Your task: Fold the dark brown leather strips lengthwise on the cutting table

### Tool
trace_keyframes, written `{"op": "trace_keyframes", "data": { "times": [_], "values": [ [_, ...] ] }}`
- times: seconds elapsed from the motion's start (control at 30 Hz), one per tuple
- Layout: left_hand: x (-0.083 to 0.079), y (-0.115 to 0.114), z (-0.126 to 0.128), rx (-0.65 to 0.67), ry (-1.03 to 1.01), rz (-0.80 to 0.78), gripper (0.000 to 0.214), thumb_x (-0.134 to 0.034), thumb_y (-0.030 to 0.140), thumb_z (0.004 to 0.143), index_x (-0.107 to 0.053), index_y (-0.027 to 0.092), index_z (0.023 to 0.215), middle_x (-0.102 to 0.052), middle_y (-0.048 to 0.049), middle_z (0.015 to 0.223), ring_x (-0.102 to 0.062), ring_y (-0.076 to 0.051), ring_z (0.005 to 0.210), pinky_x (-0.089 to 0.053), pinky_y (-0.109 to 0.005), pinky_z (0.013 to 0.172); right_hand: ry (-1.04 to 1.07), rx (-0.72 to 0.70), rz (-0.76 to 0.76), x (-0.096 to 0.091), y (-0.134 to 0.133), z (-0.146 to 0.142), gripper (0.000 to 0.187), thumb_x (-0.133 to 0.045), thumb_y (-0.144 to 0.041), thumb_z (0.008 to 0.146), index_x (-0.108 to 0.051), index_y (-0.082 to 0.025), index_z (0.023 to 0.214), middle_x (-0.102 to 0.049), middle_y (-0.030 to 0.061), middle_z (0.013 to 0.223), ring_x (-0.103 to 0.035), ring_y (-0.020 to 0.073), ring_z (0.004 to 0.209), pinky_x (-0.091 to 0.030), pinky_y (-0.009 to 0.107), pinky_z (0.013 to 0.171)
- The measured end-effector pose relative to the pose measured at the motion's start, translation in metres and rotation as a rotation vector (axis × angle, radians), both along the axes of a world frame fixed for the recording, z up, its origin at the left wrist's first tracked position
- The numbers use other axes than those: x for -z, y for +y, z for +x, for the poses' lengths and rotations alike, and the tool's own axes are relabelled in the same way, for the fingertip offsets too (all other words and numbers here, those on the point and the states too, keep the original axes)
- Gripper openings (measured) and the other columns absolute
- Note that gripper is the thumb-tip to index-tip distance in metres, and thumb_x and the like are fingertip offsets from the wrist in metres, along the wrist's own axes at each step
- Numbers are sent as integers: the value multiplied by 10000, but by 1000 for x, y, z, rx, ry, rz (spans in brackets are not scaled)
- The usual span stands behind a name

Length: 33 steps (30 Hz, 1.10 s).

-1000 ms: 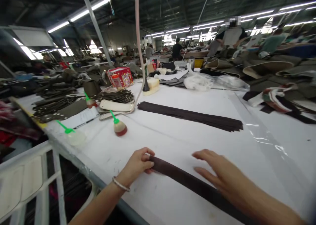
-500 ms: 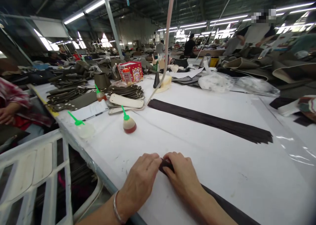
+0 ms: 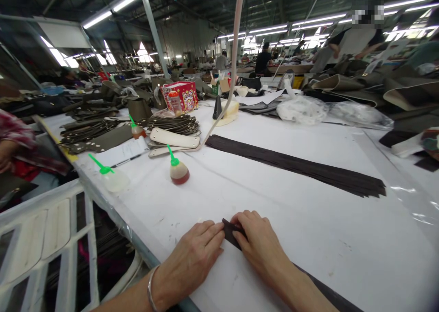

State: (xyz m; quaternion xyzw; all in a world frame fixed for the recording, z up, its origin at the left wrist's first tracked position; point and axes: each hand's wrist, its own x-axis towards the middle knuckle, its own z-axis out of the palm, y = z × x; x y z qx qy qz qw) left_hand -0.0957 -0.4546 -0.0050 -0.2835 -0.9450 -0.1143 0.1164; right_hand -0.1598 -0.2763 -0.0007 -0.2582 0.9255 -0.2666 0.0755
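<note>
Near the front edge of the tabletop (image 3: 274, 202), the left hand (image 3: 195, 252) and the right hand (image 3: 260, 248) lie palm down, side by side. Their stretched fingers press on the end of a dark strip (image 3: 228, 226), not clamped around it. The strip runs under the right arm toward the near right corner. Farther in stands a glue bottle (image 3: 178, 171), and beyond it lies a stack of dark strips (image 3: 295, 166).

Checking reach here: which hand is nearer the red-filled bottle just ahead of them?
Left. The left hand lies nearly straight back from the bottle, toward the person; the right hand is beside it, farther right. Both touch the dark strip.
</note>
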Motion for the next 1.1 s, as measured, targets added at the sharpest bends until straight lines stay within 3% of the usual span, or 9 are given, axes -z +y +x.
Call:
{"op": "trace_keyframes", "data": {
  "times": [0.6,0.8,1.1],
  "values": [
    [0,-2,-2,-2,0,-71,271,-443,136,921,-537,111,1174,-593,-125,1229,-563,-265,1089,-506,-431,915,113,-70,-193,19,6,6,300,-417,-33,867,-637,-170,1019,-574,77,919,-501,219,877,-441,369,793],
    [1,-4,-1,0,5,-78,289,-476,140,911,-533,102,1192,-595,-127,1228,-556,-266,1086,-503,-434,906,160,-111,-133,20,8,11,318,-410,-34,892,-632,-167,1077,-556,83,938,-490,218,857,-449,379,778],
    [-1,-5,0,8,-6,-109,307,-478,162,921,-519,114,1221,-585,-101,1256,-539,-264,1096,-488,-423,918,270,-165,-92,20,9,14,326,-555,-18,847,-609,-172,1129,-573,60,954,-473,210,876,-382,363,776]
  ]
}}
